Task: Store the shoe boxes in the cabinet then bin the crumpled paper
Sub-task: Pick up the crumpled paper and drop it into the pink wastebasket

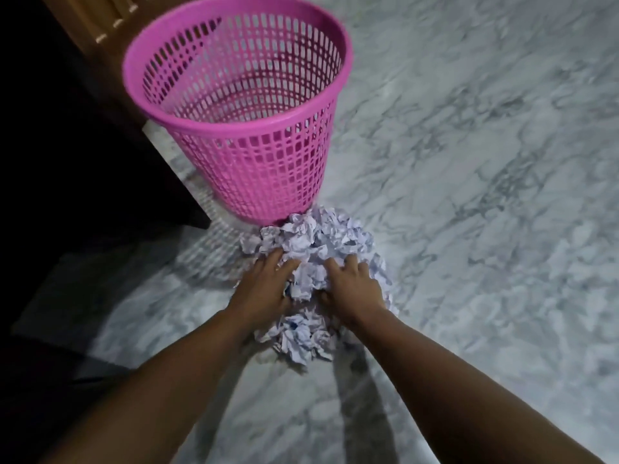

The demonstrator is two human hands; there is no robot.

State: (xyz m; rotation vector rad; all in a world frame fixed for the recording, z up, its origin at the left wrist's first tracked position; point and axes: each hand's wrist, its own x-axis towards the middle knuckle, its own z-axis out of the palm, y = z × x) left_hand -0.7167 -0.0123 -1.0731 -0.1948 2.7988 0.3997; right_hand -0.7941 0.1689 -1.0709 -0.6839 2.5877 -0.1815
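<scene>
Heap of crumpled white paper balls with blue print [318, 262] lies on the grey-veined marble floor [469, 195], lower centre of frame, touching the foot of the pink plastic lattice wastebasket [201, 38] above it. Left hand [268, 289] and right hand [351, 286] rest on the heap, fingers spread and pressing into the paper, gathering; neither has lifted anything. Basket interior appears empty. Judgement: binning just starting. No shoe boxes in view; dark furniture [67, 145] at left.
</scene>
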